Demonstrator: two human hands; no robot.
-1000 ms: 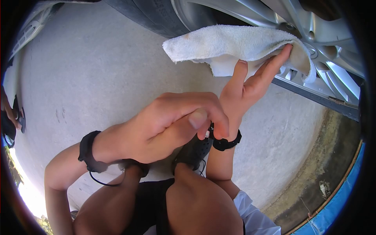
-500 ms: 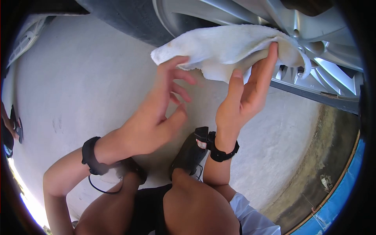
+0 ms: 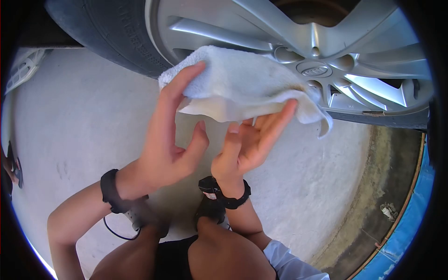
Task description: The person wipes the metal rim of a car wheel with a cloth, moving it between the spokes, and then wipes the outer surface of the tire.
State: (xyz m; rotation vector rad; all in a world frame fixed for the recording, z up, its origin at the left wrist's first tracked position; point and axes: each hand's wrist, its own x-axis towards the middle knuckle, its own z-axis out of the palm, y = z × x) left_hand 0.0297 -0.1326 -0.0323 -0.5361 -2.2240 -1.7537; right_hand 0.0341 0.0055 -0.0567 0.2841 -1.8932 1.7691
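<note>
A white cloth, folded and stained brownish near its right part, is in front of a silver wheel rim. My left hand touches the cloth's left end with its index finger; its thumb stands apart and its fingers are open. Under the cloth, my right hand bears it on outstretched fingers, palm up, with the thumb apart. The cloth hides part of the rim and some fingertips.
A black tyre surrounds the rim, which has a round centre cap. Below lies a grey concrete floor. At the right are a dark strip of ground and a blue sheet. Part of a person's foot shows at the far left.
My left hand has moved up onto the cloth's left end. The cloth and my right hand have shifted left and down in view, and more of the wheel shows.
</note>
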